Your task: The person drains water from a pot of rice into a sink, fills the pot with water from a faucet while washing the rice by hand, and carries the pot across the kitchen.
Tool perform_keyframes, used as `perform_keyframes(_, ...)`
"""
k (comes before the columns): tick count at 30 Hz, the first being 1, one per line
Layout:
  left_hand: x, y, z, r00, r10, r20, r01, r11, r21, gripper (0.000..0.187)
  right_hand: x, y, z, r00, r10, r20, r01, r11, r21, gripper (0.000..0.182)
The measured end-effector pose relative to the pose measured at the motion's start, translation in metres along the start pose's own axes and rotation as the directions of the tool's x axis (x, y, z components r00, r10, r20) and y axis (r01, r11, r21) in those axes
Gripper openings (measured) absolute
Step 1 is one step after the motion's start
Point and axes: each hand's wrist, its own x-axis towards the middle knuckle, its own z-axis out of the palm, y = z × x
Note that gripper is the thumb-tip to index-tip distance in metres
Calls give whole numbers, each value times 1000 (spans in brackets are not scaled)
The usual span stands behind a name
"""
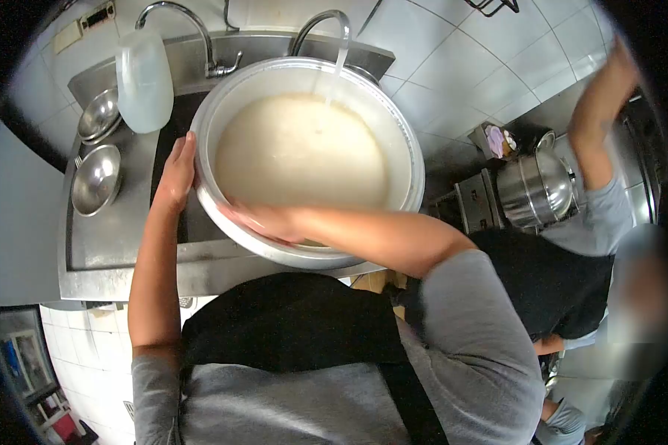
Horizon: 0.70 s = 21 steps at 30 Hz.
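A large round metal pot [408, 182] sits tilted over the sink, filled with cloudy cream-white liquid [297, 148]. Water runs into it from a curved faucet [341, 30]. My left hand [177, 174] grips the pot's left side near the rim, fingers pointing up along the wall. My right hand [263, 221] is at the near inner edge of the pot, smeared by motion. Its fingers are too blurred to show whether they are closed or hold anything.
Left on the steel counter [104, 241] stand a translucent plastic jug [145, 85] and metal bowls [96, 180]. A second faucet [211, 55] rises behind. To the right, a co-worker in a black apron [545, 282] reaches up beside a large steel pot [531, 189].
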Motion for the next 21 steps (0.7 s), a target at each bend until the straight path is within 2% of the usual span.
perform_keyframes(1, -3, 5, 0, 1000, -23, -16, 23, 999, 21, 48, -36, 9, -12, 996, -59, 62, 77, 934, -347, 61)
perform_keyframes(2, -2, 4, 0, 1000, -28, 2, 28, 999, 15, 51, -69, 20, -29, 992, -59, 114, 116, 793, -597, 59)
perform_keyframes(4, 4, -6, -4, 999, -17, 31, 17, 1000, 16, 53, -112, 24, -68, 940, 162, 302, 131, 643, -754, 56)
perform_keyframes(6, 6, -9, -6, 999, 26, 40, -28, 997, 70, 54, -141, 19, -99, 884, 386, 265, -111, 723, -682, 63)
perform_keyframes(8, 6, -10, -7, 998, 33, 54, -36, 998, 51, 55, -151, 32, -134, 794, 567, 218, -406, 762, -504, 62)
perform_keyframes(10, 6, -11, -7, 998, 33, 60, -37, 997, 63, 55, -141, 18, -175, 573, 819, 22, -616, 449, -647, 57)
perform_keyframes(11, 5, -10, -7, 998, 34, 56, -38, 996, 79, 55, -136, 16, -192, 677, 732, -78, -351, 227, -909, 48)
perform_keyframes(12, 4, -9, -7, 998, 34, 50, -39, 995, 94, 56, -130, 15, -209, 789, 605, -107, -65, -91, -994, 41)
perform_keyframes(13, 3, -4, -6, 998, 38, 45, -43, 991, 123, 55, -122, 34, -241, 879, 460, -127, 24, -309, -951, 37)
perform_keyframes(14, 1, 0, -5, 998, 39, 42, -45, 987, 152, 55, -109, 61, -275, 947, 304, -104, 73, -519, -852, 34)
perform_keyframes(15, -1, 1, -4, 998, 39, 39, -45, 982, 181, 55, -90, 76, -302, 999, 15, -50, -31, -604, -797, 33)
perform_keyframes(16, 1, -1, -5, 999, 39, 32, -45, 980, 193, 55, -73, 83, -324, 962, -272, 32, -158, -648, -745, 31)
perform_keyframes(18, 3, -5, -4, 999, 40, 16, -43, 975, 216, 54, -32, 52, -317, 924, -376, 68, -127, -471, -873, 32)
perform_keyframes(19, 2, -2, -3, 999, 35, 4, -35, 974, 223, 55, -12, 31, -301, 898, -422, -125, -205, -150, -967, 29)
perform_keyframes(20, -1, 3, 0, 1000, 27, -6, -25, 973, 231, 55, 6, 16, -286, 861, -396, -321, -265, 190, -945, 27)
perform_keyframes(21, -3, 5, 0, 1000, 18, -15, -14, 970, 241, 56, 23, 10, -281, 857, -305, -416, -206, 537, -818, 26)
